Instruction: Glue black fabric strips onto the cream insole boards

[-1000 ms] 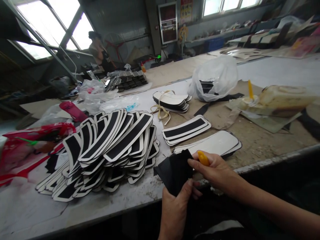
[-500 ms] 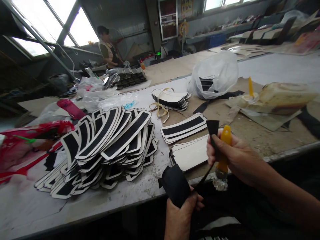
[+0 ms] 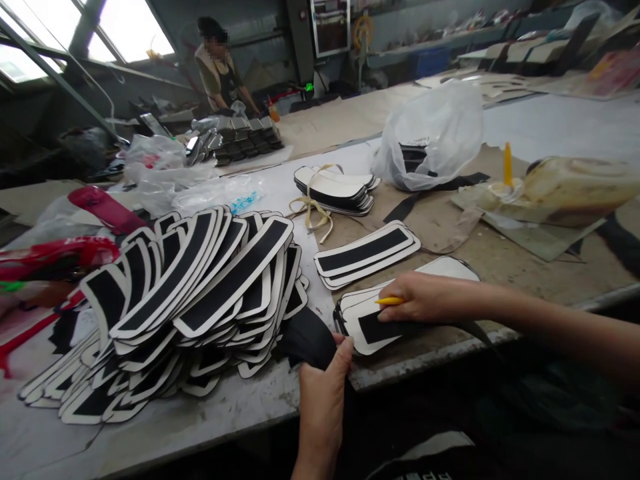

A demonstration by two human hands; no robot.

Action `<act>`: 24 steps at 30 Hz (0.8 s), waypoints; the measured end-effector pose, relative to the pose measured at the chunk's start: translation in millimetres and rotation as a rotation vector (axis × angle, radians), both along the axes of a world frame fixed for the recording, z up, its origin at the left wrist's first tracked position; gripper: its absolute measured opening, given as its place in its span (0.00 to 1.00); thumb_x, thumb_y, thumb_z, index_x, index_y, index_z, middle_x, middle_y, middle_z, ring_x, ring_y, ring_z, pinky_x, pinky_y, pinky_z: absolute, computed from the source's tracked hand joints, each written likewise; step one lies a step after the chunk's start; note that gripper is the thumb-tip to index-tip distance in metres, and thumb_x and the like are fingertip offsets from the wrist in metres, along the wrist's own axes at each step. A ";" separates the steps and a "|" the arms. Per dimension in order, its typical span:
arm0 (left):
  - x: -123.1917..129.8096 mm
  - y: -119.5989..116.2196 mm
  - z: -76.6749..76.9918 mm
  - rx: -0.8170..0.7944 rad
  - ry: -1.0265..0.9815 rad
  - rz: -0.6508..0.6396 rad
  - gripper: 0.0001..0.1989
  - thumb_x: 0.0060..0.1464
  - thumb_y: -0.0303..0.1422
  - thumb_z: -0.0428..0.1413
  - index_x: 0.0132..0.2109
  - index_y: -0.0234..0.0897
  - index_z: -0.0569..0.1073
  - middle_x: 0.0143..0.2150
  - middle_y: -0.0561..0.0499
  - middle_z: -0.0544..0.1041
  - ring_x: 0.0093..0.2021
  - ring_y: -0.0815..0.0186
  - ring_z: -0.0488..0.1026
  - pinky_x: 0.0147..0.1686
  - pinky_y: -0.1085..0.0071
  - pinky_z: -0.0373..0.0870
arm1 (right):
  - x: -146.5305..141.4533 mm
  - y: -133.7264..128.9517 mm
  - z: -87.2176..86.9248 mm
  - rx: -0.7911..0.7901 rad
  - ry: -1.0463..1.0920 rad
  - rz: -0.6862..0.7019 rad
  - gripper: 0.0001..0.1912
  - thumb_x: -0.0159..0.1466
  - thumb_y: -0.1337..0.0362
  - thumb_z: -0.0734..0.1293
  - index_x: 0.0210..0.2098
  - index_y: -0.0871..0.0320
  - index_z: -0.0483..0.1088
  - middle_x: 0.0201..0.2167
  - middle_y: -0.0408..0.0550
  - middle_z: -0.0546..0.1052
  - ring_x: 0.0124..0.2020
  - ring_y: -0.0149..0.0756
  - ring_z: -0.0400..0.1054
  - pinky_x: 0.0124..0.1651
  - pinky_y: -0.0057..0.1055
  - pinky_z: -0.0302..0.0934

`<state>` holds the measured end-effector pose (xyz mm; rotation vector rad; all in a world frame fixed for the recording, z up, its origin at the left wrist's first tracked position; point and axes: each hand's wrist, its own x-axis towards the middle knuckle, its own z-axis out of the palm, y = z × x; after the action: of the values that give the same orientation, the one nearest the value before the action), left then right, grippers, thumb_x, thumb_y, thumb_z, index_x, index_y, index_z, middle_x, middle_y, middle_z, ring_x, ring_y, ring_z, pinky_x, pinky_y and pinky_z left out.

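Near the table edge, my left hand (image 3: 323, 390) grips a bundle of black strips (image 3: 307, 339). My right hand (image 3: 417, 299) is closed round a yellow-handled tool (image 3: 390, 301), whose far end is hidden, and presses on a black strip (image 3: 369, 328). That strip lies on the top white piece (image 3: 367, 343) of a small stack. Behind the stack are white pieces with black strips (image 3: 367, 252). To the left spreads a large pile of similar white-edged pieces (image 3: 225, 280).
A tied stack (image 3: 333, 190), a clear plastic bag (image 3: 433, 137) and a glue-stained container (image 3: 575, 190) stand farther back. Red plastic (image 3: 55, 257) lies at left. Across the table is a person (image 3: 220, 70).
My right hand has come down onto the white stack, laying a black strip there and turning the yellow tool. My left hand and its bundle have moved left. The view has shifted slightly.
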<state>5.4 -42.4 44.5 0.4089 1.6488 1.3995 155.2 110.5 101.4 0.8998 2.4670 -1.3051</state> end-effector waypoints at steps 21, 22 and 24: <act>2.4 15.7 -9.7 -0.110 0.038 -0.020 0.15 0.43 0.41 0.63 0.27 0.33 0.71 0.18 0.56 0.69 0.21 0.70 0.65 0.25 0.74 0.63 | -30.0 8.3 -21.2 0.219 -0.197 0.179 0.13 0.60 0.57 0.61 0.31 0.58 0.73 0.28 0.49 0.76 0.26 0.34 0.65 0.25 0.26 0.47; 2.3 16.4 -11.6 -0.114 0.045 -0.021 0.15 0.42 0.41 0.63 0.26 0.33 0.70 0.18 0.55 0.69 0.20 0.70 0.65 0.24 0.74 0.63 | -30.3 7.8 -21.7 0.237 -0.195 0.187 0.13 0.60 0.57 0.61 0.32 0.58 0.73 0.28 0.50 0.76 0.27 0.35 0.66 0.25 0.26 0.47; 2.0 17.6 -16.3 -0.130 0.075 -0.029 0.16 0.41 0.41 0.63 0.25 0.33 0.71 0.17 0.55 0.69 0.19 0.70 0.64 0.23 0.73 0.62 | -32.1 5.9 -22.0 0.267 -0.196 0.198 0.13 0.60 0.58 0.61 0.32 0.58 0.74 0.29 0.51 0.77 0.27 0.36 0.67 0.25 0.26 0.47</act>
<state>7.4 -24.9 28.2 0.4126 1.7771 1.2608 123.0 116.4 79.4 0.7714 2.5326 -0.7980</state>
